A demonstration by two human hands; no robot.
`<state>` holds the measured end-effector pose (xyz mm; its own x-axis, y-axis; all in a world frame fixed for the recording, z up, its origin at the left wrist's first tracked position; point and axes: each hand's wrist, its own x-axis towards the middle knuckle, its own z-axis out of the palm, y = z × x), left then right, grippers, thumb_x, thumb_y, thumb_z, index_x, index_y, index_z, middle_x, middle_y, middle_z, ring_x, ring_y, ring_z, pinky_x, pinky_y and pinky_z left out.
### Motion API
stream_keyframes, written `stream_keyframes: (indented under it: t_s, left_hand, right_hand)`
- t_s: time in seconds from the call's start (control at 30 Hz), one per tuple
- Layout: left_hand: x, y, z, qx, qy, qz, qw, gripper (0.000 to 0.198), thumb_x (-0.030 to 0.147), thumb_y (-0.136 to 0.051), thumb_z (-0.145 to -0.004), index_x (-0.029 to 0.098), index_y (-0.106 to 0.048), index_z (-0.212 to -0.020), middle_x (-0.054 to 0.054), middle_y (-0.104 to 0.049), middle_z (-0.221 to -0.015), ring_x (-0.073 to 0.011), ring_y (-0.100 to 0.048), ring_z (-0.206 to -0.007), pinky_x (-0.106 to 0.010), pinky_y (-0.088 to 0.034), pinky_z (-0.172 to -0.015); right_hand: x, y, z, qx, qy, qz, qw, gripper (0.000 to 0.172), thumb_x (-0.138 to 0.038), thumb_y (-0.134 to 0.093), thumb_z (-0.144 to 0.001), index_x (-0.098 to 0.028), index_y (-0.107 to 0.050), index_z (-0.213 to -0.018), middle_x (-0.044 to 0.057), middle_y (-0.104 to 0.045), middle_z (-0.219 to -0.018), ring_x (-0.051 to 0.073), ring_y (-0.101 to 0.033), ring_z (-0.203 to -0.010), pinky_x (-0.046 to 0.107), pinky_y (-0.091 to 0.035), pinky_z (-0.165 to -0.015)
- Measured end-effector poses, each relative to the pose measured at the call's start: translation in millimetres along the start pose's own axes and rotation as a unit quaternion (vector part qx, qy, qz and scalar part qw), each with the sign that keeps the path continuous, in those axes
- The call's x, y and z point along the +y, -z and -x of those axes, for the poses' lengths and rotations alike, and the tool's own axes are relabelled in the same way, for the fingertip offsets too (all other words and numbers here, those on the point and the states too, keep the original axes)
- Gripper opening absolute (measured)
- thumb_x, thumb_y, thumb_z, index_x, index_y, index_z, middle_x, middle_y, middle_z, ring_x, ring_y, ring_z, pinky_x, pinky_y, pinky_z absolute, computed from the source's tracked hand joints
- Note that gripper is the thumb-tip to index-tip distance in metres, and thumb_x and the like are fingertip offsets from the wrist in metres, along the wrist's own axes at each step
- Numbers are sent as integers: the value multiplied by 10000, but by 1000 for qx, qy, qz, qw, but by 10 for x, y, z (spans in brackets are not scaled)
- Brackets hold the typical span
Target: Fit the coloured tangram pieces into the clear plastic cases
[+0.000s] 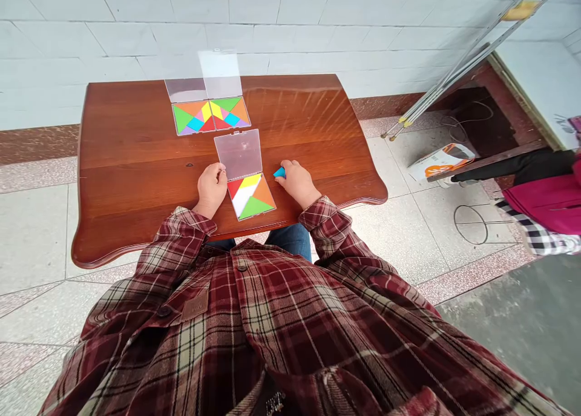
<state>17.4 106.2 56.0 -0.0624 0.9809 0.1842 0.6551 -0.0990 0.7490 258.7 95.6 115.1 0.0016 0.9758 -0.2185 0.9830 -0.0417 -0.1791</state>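
An open clear plastic case (251, 195) lies on the wooden table (127, 161) in front of me, holding red, yellow, orange and green tangram pieces. Its lid (238, 154) is folded back away from me. My left hand (211, 186) rests curled against the case's left edge, fingers closed. To the right of the case, my right hand (297, 180) pinches a small blue piece (279, 172) at the fingertips.
Two more open cases (211, 115) full of coloured pieces sit side by side farther back on the table. On the floor to the right are a white and orange box (439, 160), metal poles (458, 65) and a low shelf with dark and pink fabric (544, 192).
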Motion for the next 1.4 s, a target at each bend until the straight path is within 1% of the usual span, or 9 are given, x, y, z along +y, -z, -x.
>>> stream_keyframes:
  t_s: [0.3,0.43,0.53,0.6,0.7,0.83,0.97,1.17,1.4]
  left_hand:
    - [14,9,-7,-3,5,-3,1000,163,221,-481,-860,199,-626,-932,-64,-684,-951,-204,-632,-914,-351,-490,-911]
    - [-4,0,-5,5,-1,-3,1000,158,207,-482,-855,198,-623,-927,-58,-685,-945,-197,-629,-910,-338,-489,-898]
    - [-16,-11,-7,10,-8,-3,1000,143,207,-488,-849,198,-617,-911,-60,-688,-953,-198,-629,-923,-333,-486,-896]
    - [-19,-17,-8,11,-10,-2,1000,142,213,-485,-848,199,-613,-910,-62,-688,-955,-200,-629,-920,-335,-489,-888]
    - [-18,-21,-8,12,-13,3,1000,151,217,-475,-847,201,-608,-916,-59,-684,-949,-195,-627,-903,-335,-492,-879]
    - [-12,-23,-6,14,-15,9,1000,155,219,-474,-841,201,-607,-918,-56,-680,-940,-190,-623,-892,-332,-493,-880]
    - [-7,-26,-6,17,-18,12,1000,147,223,-477,-837,204,-606,-905,-50,-678,-923,-183,-615,-873,-322,-492,-865]
    - [-4,-34,-11,21,-23,5,999,130,208,-474,-823,208,-594,-871,-49,-666,-887,-188,-606,-861,-321,-485,-845]
    - [-13,-35,-2,16,-24,5,1000,123,219,-466,-837,212,-583,-873,-50,-662,-898,-191,-605,-871,-323,-477,-849]
  right_hand:
    - [15,-69,-105,11,-4,-47,999,505,-243,-597,-851,-79,-493,-1317,218,-618,-1227,308,-639,-1057,390,-508,-874]
    - [-8,-76,-122,37,32,-103,993,569,-254,-598,-828,-88,-437,-1348,189,-643,-1174,307,-626,-1074,421,-511,-888]
    - [-147,-65,-49,45,77,-133,987,566,-256,-592,-827,-105,-423,-1346,163,-655,-1154,288,-631,-1044,427,-514,-887]
    - [-303,-71,45,32,109,-124,986,544,-238,-593,-832,-112,-429,-1336,163,-650,-1183,276,-630,-1066,411,-510,-906]
    - [-562,-100,212,-10,150,-83,985,538,-233,-624,-834,-122,-435,-1325,172,-628,-1249,281,-620,-1131,389,-509,-916]
    - [-790,-113,356,-48,162,-36,985,495,-258,-620,-869,-136,-435,-1312,180,-600,-1312,287,-634,-1119,372,-531,-866]
    - [-870,-99,374,-64,158,-4,985,448,-257,-611,-881,-130,-446,-1278,187,-603,-1291,284,-648,-1092,362,-541,-852]
    - [-936,-125,374,-72,139,16,987,442,-282,-594,-908,-130,-428,-1289,205,-598,-1277,285,-656,-1090,362,-546,-853]
    - [-914,-119,388,-77,161,22,984,442,-263,-592,-915,-128,-440,-1307,196,-582,-1287,285,-659,-1076,368,-549,-845]
